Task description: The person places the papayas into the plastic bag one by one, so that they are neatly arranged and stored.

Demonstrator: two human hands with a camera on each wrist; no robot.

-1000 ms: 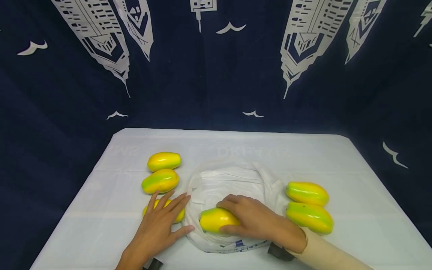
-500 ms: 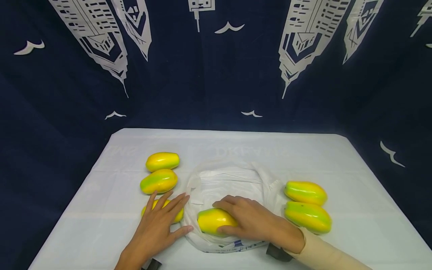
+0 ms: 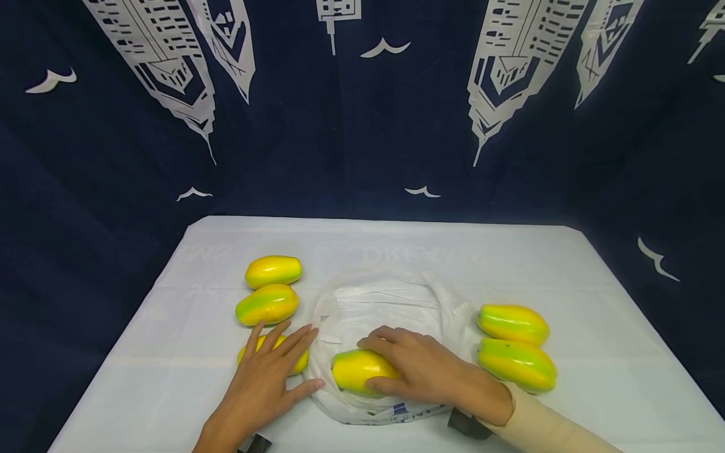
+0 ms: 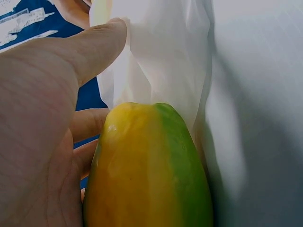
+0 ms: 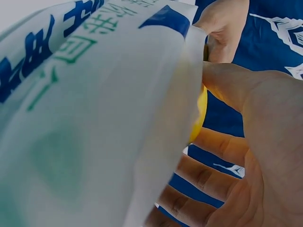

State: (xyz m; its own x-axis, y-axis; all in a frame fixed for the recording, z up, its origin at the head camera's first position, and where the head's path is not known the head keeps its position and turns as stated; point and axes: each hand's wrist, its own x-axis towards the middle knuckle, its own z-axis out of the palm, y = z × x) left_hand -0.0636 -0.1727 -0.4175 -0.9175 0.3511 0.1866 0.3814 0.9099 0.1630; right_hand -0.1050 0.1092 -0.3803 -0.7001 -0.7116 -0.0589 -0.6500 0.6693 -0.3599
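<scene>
In the head view, a white plastic bag point(image 3: 453, 314) with printing on its near side lies with its mouth spread in the middle. My right hand point(image 3: 416, 368) grips a yellow-green papaya point(image 3: 352, 371) within the bag's mouth, thumb on the near side and fingers over the far side. The palm hides the papaya's right end. To the left, my left hand point(image 3: 269, 371) spreads straight fingers over another papaya point(image 3: 301, 361), fingertips and thumb right at the bag's left rim. The left wrist view shows this papaya point(image 4: 147, 165) up close beneath the palm.
Two papayas, an upper one point(image 3: 273, 271) and a lower one point(image 3: 267, 304), lie beyond the left hand. Two more, a far one point(image 3: 513, 323) and a near one point(image 3: 517, 365), lie right of the bag. A dark blue patterned cloth point(image 3: 340, 126) hangs behind the white table point(image 3: 170, 327).
The view shifts very slightly. Against the bag, the papaya in my right hand has moved a touch to the left; the left hand stays where it was.
</scene>
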